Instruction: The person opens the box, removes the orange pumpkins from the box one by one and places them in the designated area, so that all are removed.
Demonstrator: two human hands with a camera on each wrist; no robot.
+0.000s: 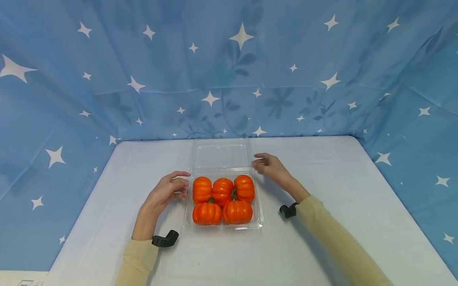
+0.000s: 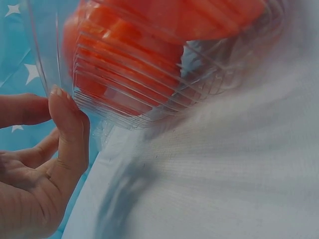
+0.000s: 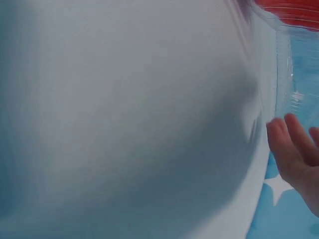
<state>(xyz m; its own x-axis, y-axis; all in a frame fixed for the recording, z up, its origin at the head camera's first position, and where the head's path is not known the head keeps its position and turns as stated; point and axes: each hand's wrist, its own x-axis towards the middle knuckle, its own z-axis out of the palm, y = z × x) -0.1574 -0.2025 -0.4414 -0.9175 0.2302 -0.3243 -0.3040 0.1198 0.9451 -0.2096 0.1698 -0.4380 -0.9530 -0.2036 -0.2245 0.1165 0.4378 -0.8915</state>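
Note:
A clear plastic clamshell box (image 1: 260, 222) lies on the table with its lid (image 1: 222, 157) folded back, away from me. Several small orange toy pumpkins (image 1: 237, 212) fill its base in two rows, some with green stems. My left hand (image 1: 165, 193) is at the box's left side, its fingers loosely bent. In the left wrist view, a fingertip is right at the clear rim, beside the ribbed wall. My right hand (image 1: 272, 169) is by the right side of the lid near the hinge, fingers relaxed and holding nothing.
A white cloth covers the table (image 1: 322, 167). Blue curtains (image 1: 282, 59) with white stars hang behind it and along both sides. Each wrist wears a small black camera (image 1: 166, 239). Something pale with printed marks (image 1: 23, 278) shows at the lower left corner.

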